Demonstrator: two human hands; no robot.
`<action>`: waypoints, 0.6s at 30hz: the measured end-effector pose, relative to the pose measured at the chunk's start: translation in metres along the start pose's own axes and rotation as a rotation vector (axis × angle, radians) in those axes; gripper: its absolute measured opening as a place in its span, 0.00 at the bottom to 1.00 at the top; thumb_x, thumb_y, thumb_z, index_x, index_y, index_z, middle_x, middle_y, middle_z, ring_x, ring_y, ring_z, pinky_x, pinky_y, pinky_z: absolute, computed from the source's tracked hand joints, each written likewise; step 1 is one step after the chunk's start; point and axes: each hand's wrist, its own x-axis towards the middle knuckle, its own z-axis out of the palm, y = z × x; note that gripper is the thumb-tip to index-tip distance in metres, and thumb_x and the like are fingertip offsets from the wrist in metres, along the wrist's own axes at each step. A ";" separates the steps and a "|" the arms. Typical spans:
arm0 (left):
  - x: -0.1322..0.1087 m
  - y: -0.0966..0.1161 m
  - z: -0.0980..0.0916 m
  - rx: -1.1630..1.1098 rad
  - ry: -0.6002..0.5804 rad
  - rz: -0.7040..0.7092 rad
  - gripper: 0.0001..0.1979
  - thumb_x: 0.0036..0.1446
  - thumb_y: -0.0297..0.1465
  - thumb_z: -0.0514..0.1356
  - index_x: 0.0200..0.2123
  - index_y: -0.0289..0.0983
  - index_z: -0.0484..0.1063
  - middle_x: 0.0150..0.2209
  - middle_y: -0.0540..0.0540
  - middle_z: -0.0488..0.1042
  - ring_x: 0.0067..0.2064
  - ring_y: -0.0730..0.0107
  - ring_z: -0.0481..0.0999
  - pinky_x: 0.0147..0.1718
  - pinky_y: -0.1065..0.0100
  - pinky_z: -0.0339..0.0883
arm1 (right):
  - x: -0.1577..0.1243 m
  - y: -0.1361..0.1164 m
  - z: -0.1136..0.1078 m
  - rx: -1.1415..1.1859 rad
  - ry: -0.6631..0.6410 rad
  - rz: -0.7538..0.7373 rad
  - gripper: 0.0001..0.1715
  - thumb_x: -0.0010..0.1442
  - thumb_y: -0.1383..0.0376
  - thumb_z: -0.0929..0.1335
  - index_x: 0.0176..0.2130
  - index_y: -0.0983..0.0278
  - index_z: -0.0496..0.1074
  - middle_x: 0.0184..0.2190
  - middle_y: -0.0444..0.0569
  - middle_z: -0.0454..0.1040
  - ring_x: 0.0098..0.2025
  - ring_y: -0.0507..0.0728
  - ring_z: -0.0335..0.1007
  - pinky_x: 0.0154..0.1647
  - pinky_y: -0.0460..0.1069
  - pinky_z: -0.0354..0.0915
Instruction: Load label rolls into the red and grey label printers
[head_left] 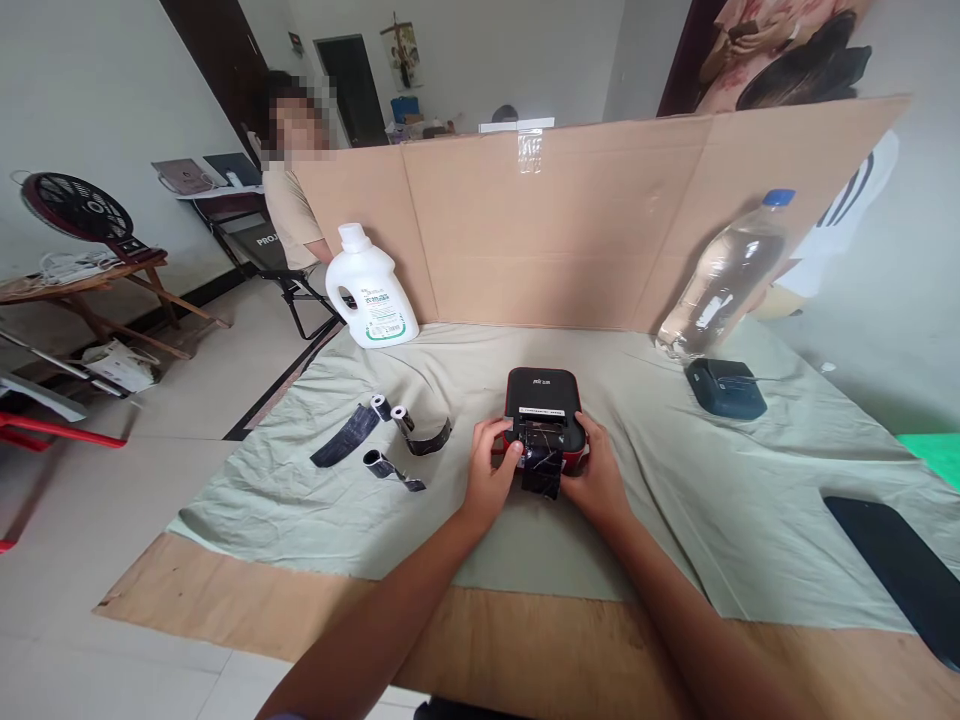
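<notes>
L hand (489,472) & R hand (602,478) clasp blk printer (543,388) sides, ctr frame; dark strip (541,470) could tear if tugged crooked.

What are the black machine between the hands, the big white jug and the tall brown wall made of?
Black machine: probably hard plastic, mostly matte, with smooth moulded edges.
White jug: likely plastic, smooth with a soft sheen; its handle looks moulded in.
Brown wall: looks like cardboard, matte, with straight fold creases.
</notes>
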 end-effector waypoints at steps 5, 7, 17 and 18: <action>0.006 -0.001 -0.005 -0.006 -0.056 -0.010 0.11 0.64 0.38 0.59 0.47 0.41 0.70 0.54 0.42 0.66 0.57 0.61 0.70 0.46 0.65 0.72 | 0.002 0.002 -0.001 -0.007 0.004 -0.043 0.45 0.51 0.66 0.72 0.65 0.59 0.56 0.57 0.57 0.66 0.59 0.66 0.66 0.58 0.62 0.66; 0.010 0.000 -0.006 -0.016 -0.062 -0.031 0.10 0.64 0.37 0.59 0.45 0.40 0.69 0.53 0.42 0.66 0.56 0.62 0.71 0.45 0.66 0.72 | 0.002 0.002 -0.001 -0.009 -0.006 -0.036 0.45 0.51 0.65 0.72 0.65 0.58 0.56 0.57 0.57 0.65 0.58 0.66 0.66 0.57 0.62 0.67; 0.005 -0.003 0.002 0.035 0.013 0.049 0.12 0.65 0.38 0.56 0.49 0.41 0.69 0.55 0.41 0.66 0.57 0.60 0.70 0.52 0.60 0.68 | -0.001 -0.002 -0.001 -0.011 -0.035 -0.032 0.55 0.53 0.65 0.72 0.70 0.50 0.46 0.69 0.56 0.56 0.66 0.72 0.59 0.63 0.67 0.62; 0.004 -0.003 0.001 0.041 0.015 0.066 0.12 0.66 0.38 0.56 0.50 0.41 0.69 0.57 0.40 0.66 0.59 0.59 0.69 0.54 0.59 0.67 | -0.001 -0.001 -0.001 -0.026 -0.051 -0.040 0.57 0.53 0.64 0.73 0.71 0.49 0.43 0.71 0.55 0.51 0.68 0.72 0.56 0.64 0.67 0.61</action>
